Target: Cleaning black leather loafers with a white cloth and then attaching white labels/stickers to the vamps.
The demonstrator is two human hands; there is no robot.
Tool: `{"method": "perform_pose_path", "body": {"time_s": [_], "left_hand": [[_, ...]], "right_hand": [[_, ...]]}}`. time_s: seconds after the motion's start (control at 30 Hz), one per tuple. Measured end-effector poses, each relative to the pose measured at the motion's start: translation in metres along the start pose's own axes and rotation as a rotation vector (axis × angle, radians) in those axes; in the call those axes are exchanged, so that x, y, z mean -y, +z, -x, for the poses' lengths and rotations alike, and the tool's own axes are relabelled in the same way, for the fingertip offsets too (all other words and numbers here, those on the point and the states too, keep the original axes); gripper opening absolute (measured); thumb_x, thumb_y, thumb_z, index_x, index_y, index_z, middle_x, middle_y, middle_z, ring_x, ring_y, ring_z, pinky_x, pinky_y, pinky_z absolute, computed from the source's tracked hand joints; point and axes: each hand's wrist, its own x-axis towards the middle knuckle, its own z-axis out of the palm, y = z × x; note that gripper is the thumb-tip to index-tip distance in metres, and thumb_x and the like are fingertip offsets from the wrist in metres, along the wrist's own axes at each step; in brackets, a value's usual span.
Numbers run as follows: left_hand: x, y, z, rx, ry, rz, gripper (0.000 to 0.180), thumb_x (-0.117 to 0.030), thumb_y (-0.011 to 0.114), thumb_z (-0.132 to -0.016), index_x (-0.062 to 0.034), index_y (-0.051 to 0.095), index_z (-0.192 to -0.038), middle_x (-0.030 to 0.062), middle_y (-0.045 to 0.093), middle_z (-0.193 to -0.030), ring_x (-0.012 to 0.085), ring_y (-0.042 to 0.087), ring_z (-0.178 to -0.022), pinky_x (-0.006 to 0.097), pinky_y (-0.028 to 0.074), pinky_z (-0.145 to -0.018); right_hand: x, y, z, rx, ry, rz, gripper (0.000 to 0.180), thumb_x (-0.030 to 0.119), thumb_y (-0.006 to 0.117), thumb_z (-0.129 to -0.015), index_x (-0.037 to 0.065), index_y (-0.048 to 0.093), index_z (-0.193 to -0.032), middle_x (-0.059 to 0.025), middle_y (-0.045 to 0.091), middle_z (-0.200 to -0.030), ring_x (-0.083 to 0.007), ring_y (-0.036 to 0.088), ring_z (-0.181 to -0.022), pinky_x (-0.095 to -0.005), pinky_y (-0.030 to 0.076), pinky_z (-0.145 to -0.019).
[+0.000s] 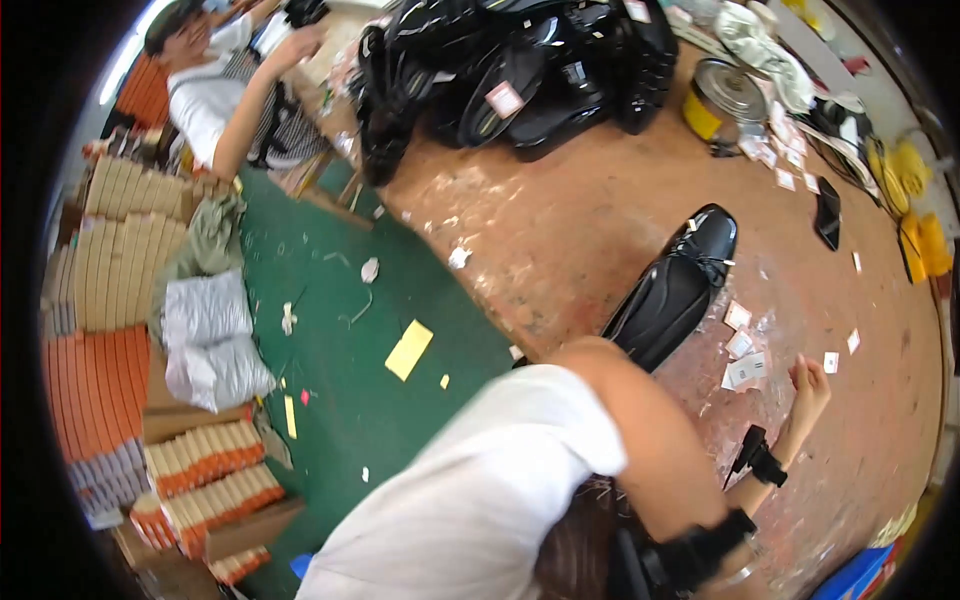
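My left arm in a white sleeve point(470, 460) bends across the lower middle. A black band point(700, 550) is on its wrist, and my left hand lies past the lower edge, out of sight. Beyond that forearm, my right hand point(808, 392) is over the table, its fingers curled; what they hold, if anything, cannot be made out. Its wrist has a black strap with a small device point(760, 460). White paper labels point(743, 370) lie to the left of this hand. A black shiny shoe with a bow point(680, 285) rests on the table, partly covered by my left arm.
Black shoes point(510, 75) are heaped at the table's far side. A yellow can point(705, 110) stands right of them, near yellow tape dispensers point(925, 245). A co-worker point(225, 100) is at the far left. Stacked boxes point(130, 270) and bags point(210, 330) line the green floor point(330, 400).
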Motion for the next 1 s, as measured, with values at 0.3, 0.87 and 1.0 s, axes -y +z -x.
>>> {"method": "perform_pose_path", "body": {"time_s": [0.3, 0.87, 1.0], "left_hand": [[0.018, 0.024, -0.014, -0.03, -0.054, -0.155, 0.077, -0.05, 0.067, -0.083, -0.0017, 0.041, -0.136, 0.0209, 0.053, -0.131, 0.0376, 0.054, -0.119, 0.048, 0.04, -0.103], [0.037, 0.024, -0.039, 0.046, -0.206, -0.422, 0.047, -0.032, 0.063, -0.085, 0.0025, 0.053, -0.116, 0.0235, 0.058, -0.113, 0.0364, 0.057, -0.106, 0.048, 0.044, -0.094], [0.035, 0.019, -0.034, 0.086, -0.238, -0.48, 0.041, -0.028, 0.061, -0.086, 0.0035, 0.055, -0.111, 0.0241, 0.059, -0.109, 0.0362, 0.058, -0.103, 0.049, 0.045, -0.092]], "right_hand": [[0.063, 0.014, 0.026, -0.136, -0.052, -0.219, 0.013, 0.013, 0.069, -0.094, 0.001, 0.071, -0.099, -0.0035, 0.065, -0.078, -0.0097, 0.06, -0.074, -0.0252, 0.052, -0.077], [0.054, -0.008, 0.035, -0.214, -0.123, -0.255, 0.017, 0.014, 0.065, -0.097, 0.0, 0.069, -0.106, -0.0035, 0.067, -0.087, -0.0089, 0.061, -0.079, -0.0231, 0.051, -0.078], [0.065, -0.004, 0.041, -0.222, -0.113, -0.258, 0.019, 0.014, 0.065, -0.097, -0.001, 0.068, -0.107, -0.0046, 0.068, -0.087, -0.0092, 0.062, -0.08, -0.0235, 0.051, -0.079]]}}
